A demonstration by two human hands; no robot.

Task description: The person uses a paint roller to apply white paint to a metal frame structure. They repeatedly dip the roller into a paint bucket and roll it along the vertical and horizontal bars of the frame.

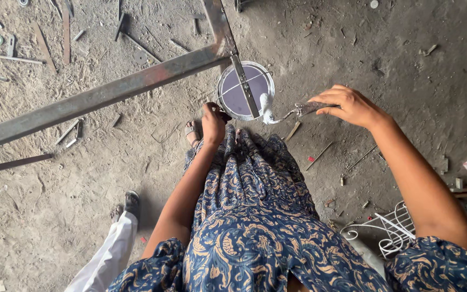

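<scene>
I look straight down at a dusty floor. My right hand [347, 105] grips the handle of a small paint roller [277, 111] whose white head hangs at the right rim of a round paint can [232, 97] filled with grey-lilac paint. My left hand [213, 121] is closed on a small dark object at the can's near-left edge; I cannot tell what it is. A long rusty metal frame bar [98, 97] runs from left to the can, and a thinner bar [244, 86] crosses over the can. My blue patterned dress [255, 216] fills the lower middle.
Another person's sandalled foot and white trouser leg [114, 238] stand at the lower left. White painted wire grillwork [390, 232] lies at the lower right. Metal scraps, rods and washers [44, 43] litter the upper left floor. My own sandalled foot [192, 132] is beside the can.
</scene>
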